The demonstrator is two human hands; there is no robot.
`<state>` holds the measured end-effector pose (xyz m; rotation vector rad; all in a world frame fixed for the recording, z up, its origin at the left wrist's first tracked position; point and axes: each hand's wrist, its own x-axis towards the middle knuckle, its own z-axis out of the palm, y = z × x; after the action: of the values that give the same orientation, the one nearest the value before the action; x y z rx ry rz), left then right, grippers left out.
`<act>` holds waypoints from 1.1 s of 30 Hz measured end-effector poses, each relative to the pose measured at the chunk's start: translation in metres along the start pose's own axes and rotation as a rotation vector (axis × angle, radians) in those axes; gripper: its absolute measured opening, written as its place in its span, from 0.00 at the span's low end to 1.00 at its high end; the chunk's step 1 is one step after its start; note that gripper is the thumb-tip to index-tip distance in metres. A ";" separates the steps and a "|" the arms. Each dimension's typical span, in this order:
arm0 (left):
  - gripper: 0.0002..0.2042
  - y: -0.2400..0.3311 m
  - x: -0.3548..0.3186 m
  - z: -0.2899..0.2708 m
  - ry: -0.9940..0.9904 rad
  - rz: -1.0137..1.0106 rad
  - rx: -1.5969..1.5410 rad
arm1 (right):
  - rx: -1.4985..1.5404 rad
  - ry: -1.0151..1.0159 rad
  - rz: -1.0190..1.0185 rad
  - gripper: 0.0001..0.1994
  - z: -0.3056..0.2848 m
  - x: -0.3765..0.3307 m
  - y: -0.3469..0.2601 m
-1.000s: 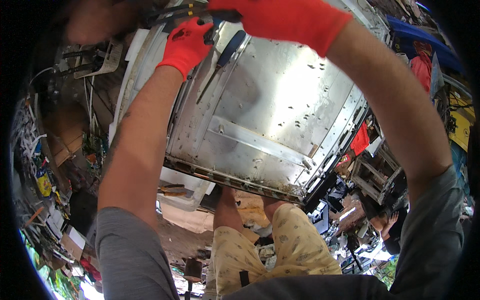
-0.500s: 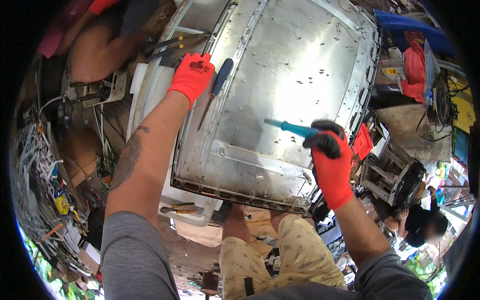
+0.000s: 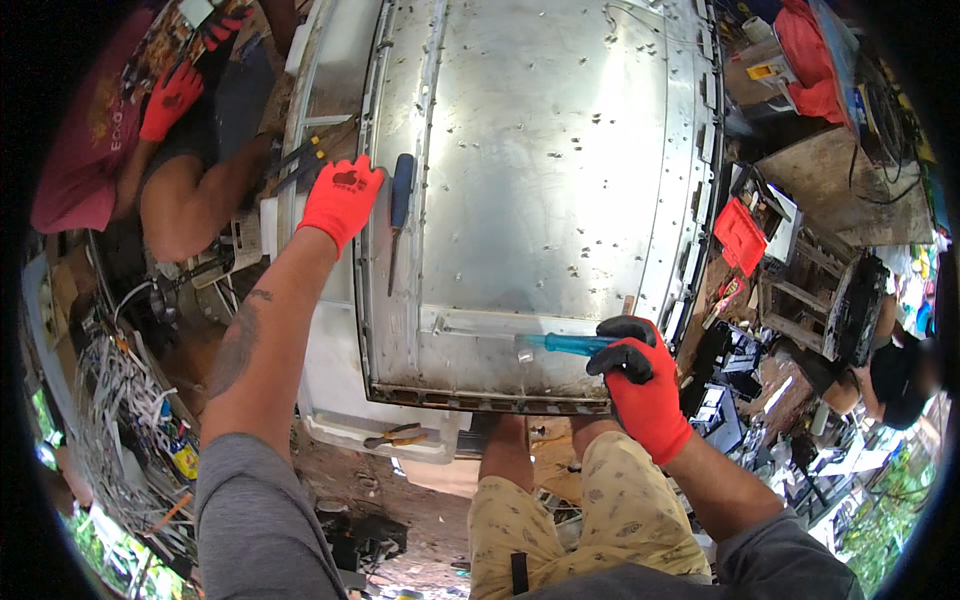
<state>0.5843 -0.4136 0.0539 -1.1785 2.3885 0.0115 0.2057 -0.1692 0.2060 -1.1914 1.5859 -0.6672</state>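
Note:
A large silvery metal panel (image 3: 540,200), dotted with small dark specks, lies before me on a white casing (image 3: 325,350). My left hand (image 3: 342,203), in a red glove, is closed at the panel's left edge; its fingertips are partly hidden. Just right of it, a screwdriver with a dark blue handle (image 3: 401,190) lies on the panel, its shaft toward me. My right hand (image 3: 645,390), in a red glove with black palm and fingers, grips a translucent teal screwdriver (image 3: 575,344) above the panel's near right part, shaft pointing left.
Pliers with yellow-marked handles (image 3: 300,155) lie beyond my left hand. Another pair (image 3: 397,437) rests in a clear tray by the near edge. A co-worker's red-gloved hand (image 3: 172,100) is at upper left. Scrap strips, a red plastic piece (image 3: 740,236) and a wooden stool (image 3: 808,290) stand around.
My right hand has brought the teal screwdriver lower, toward the panel's near edge. My left hand stays at the left edge. The view has shifted, and more of the co-worker shows.

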 end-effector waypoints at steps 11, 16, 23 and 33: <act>0.12 -0.006 -0.007 0.010 0.217 0.085 0.000 | 0.071 0.072 0.040 0.14 -0.023 -0.031 0.024; 0.08 -0.004 0.024 0.056 0.309 -0.301 -0.611 | -0.001 0.088 0.019 0.13 -0.023 -0.039 0.031; 0.15 -0.001 0.010 0.008 -0.035 0.070 0.038 | 0.089 0.095 0.033 0.12 -0.021 -0.046 0.029; 0.13 0.022 0.015 -0.012 -0.169 -0.185 -0.047 | 0.092 0.118 0.021 0.08 -0.015 -0.054 0.039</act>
<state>0.5553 -0.4133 0.0546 -1.3602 2.1367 0.1039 0.1781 -0.1073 0.1988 -1.0828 1.6451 -0.8011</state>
